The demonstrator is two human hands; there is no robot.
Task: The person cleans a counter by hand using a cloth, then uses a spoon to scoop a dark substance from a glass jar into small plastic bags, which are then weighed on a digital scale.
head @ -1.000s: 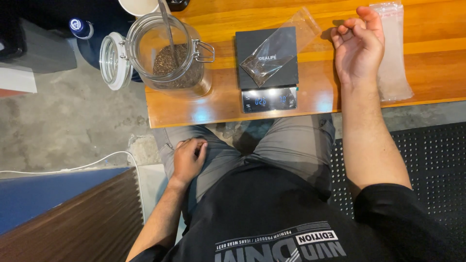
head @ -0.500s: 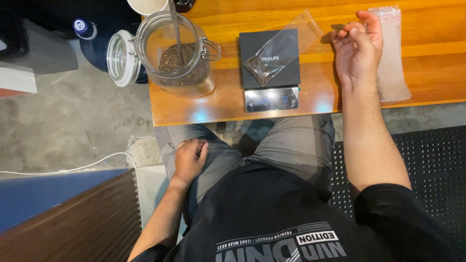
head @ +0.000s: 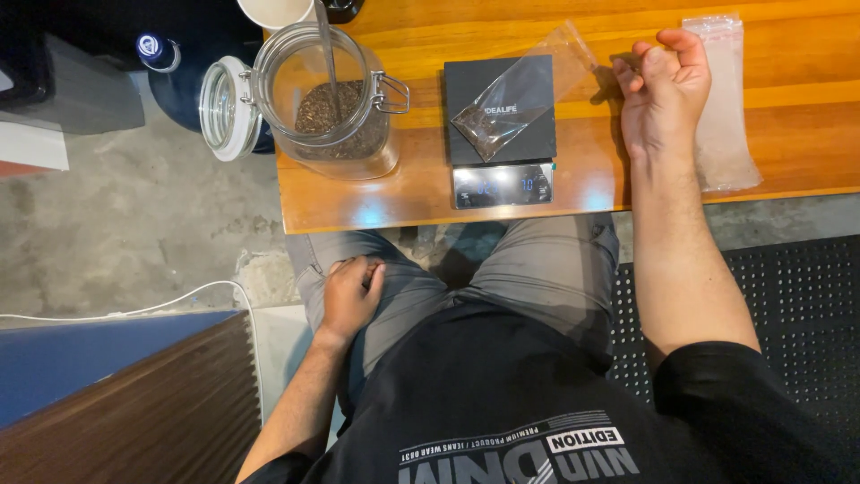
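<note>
Landmark: I take the flat black digital scale [head: 499, 112] on the orange wooden counter [head: 788, 54] as my reference.
Small bag: a clear plastic pouch [head: 524, 94] with a little dark stuff in its lower corner lies slanted on top of the scale, its open end reaching past the scale's right edge.
Right hand [head: 661, 90]: I see it resting on the counter just right of the scale, fingers loosely curled, close to the pouch's open end; the grip is narrow and I cannot tell whether it touches the pouch.
Spare bags: a stack of clear flat bags [head: 724, 99] lies right of that hand, far from the scale.
Jar: a round glass clip-top jar [head: 331, 103] of dark brown granules stands left of the scale, lid swung open, a metal spoon handle [head: 327, 49] standing in it.
Left hand [head: 351, 296]: it rests on my grey-trousered thigh, below and left of the scale, the grip loosely closed on nothing.
</note>
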